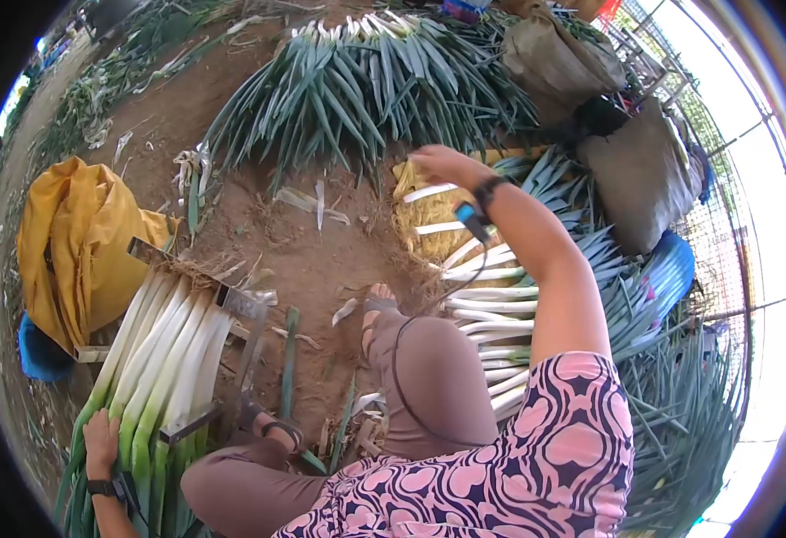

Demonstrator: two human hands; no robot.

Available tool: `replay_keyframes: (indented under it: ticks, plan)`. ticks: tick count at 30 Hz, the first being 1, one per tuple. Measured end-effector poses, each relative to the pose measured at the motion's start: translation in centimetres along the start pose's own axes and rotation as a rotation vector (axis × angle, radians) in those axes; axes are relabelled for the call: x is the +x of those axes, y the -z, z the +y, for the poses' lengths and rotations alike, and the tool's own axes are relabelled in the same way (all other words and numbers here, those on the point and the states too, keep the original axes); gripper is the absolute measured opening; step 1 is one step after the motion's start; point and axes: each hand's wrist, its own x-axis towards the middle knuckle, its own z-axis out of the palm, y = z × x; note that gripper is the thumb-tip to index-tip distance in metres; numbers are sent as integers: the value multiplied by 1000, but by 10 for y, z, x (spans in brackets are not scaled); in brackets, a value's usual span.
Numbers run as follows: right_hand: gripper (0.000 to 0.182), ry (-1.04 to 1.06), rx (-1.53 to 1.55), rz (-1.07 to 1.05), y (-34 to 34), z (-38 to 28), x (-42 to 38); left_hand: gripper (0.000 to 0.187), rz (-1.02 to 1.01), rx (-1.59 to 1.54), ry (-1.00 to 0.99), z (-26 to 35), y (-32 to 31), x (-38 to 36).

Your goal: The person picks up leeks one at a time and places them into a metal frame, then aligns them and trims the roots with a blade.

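Long leeks (164, 341) with white stems and green tops lie side by side in a metal frame (240, 300) at the left, roots pointing away from me. My left hand (101, 439) is closed at the outer edge of this bundle, against the green part of the stalks. My right hand (447, 166) reaches forward over a yellow sack (429, 213), its fingers curled; whatever they may hold is hidden. Just below it lie white leek stems (438, 228). More loose leeks (500, 308) are spread in a row along my right side.
A large pile of leeks (366, 81) lies ahead on the bare soil (294, 251). A crumpled yellow tarp (79, 251) stands at the left. Grey-brown sacks (639, 175) and a wire fence (725, 197) are at the right. A cable (402, 368) crosses my knee.
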Motion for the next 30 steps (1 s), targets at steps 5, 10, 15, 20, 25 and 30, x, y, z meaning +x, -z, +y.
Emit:
replay_keyframes:
  ticks: [5, 10, 15, 20, 25, 30]
  plan:
    - [15, -515, 553, 458, 30, 224, -8, 29, -12, 33, 30, -31, -22, -5]
    - [25, -208, -663, 134, -26, 373, -12, 34, -218, 10, 122, -13, 3, -1]
    - [27, -744, -767, 231, -69, 439, 52, 39, -226, 31, 173, -8, 11, -2]
    - [36, -867, -575, 259, -74, 408, 40, 40, -145, 136, 141, -38, -10, -10]
    - [30, -658, 570, 1025, -99, 377, 40, 39, -247, 39, 180, -10, 16, -4]
    - [18, -401, 1333, 1144, -76, 330, 17, 40, -156, 24, 148, -17, 2, -6]
